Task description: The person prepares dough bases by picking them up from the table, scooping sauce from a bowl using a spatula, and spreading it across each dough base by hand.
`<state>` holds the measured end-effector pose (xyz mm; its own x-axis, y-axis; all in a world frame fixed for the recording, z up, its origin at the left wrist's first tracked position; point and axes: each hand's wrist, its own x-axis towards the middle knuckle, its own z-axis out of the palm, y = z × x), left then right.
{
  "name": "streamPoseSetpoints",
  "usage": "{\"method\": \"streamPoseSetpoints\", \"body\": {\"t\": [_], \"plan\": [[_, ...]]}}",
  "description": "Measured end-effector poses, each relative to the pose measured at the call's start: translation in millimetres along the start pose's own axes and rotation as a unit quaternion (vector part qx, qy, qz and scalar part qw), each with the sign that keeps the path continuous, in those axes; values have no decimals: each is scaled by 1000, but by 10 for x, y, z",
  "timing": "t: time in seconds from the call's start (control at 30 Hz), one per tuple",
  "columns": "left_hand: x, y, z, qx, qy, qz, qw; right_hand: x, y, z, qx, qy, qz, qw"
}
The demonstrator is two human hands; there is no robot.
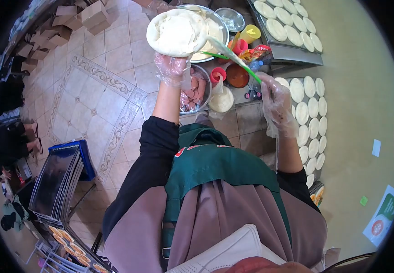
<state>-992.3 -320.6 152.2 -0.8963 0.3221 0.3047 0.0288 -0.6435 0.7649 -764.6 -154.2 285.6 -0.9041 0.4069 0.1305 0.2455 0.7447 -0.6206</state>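
Observation:
My left hand, in a clear plastic glove, holds up a round flat dough covered with white spread. Gripped in my gloved right hand is a spatula with a green handle; its blade end touches the right edge of the dough. Behind the dough stands a large metal bowl of pale cream. Below it, near my left wrist, a clear bowl holds pink sausage-like pieces. A white tub and a bowl of red sauce sit between my hands.
Trays of dough rounds line the right side, with another tray behind. Cups, including a yellow one, crowd the table. Stacked trays and people are at the left. Cardboard boxes lie at the back left.

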Motion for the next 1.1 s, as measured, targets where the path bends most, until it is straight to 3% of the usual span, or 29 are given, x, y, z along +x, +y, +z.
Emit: {"method": "streamPoseSetpoints", "body": {"t": [0.03, 0.07, 0.13, 0.2, 0.27, 0.3, 0.37, 0.47, 0.6, 0.67, 0.7, 0.77, 0.8, 0.83, 0.87, 0.9, 1.0, 1.03, 1.07, 1.1], "plan": [[43, -64, -68, -262, -13, -58, 963, -24, -8, -31, 0, 1, -1, 1000], [67, -134, -124, -504, -26, -112, 856, -42, -8, -63, 35, -6, -13, 999], [64, -136, -109, -533, -57, -114, 837, -22, 15, -104, 71, -13, -24, 997], [29, -125, -70, -560, -85, -118, 816, 85, 72, -111, 1, 43, -117, 992], [-17, -78, 14, -617, -122, -123, 767, 246, 55, -108, -45, 60, -143, 987], [-22, -70, 24, -617, -122, -125, 767, 286, 42, -97, -92, 78, -171, 978], [-25, -50, 39, -671, -59, -179, 717, 270, 51, -36, -131, 59, -162, 976], [4, -130, 17, -647, -19, -170, 743, 145, 33, 102, -172, 50, -154, 972], [-1, -270, -64, -618, -44, -157, 769, -30, -110, 148, -174, 28, -177, 968], [-23, -307, -73, -702, -15, -168, 692, -65, -184, 154, -128, -14, -169, 977], [-14, -328, -70, -702, -15, -169, 691, -47, -180, 150, -128, -14, -169, 977], [-2, -378, -54, -625, 24, -166, 762, 19, -157, 149, -9, 1, -99, 995], [-22, -357, -33, -626, 25, -166, 762, 85, -143, 147, -10, 0, -98, 995], [-64, -327, -20, -294, -3, -101, 951, 172, -125, 146, -42, 50, -139, 988], [-91, -303, 1, 82, -31, -21, 996, 240, -101, 148, -74, 98, -178, 976], [-98, -335, 0, 81, -32, -22, 996, 274, -52, 164, -114, 85, -144, 979], [-94, -398, 17, 131, -38, 13, 991, 324, 90, 368, -160, 104, -159, 969], [-78, -387, 73, -122, -5, -47, 991, 300, 60, 394, -160, 104, -160, 968], [-79, -362, 105, -367, 29, -105, 924, 223, -5, 425, -154, 79, -143, 975], [-80, -407, 68, -367, 31, -105, 924, 160, -75, 445, -148, 53, -125, 980]]}}
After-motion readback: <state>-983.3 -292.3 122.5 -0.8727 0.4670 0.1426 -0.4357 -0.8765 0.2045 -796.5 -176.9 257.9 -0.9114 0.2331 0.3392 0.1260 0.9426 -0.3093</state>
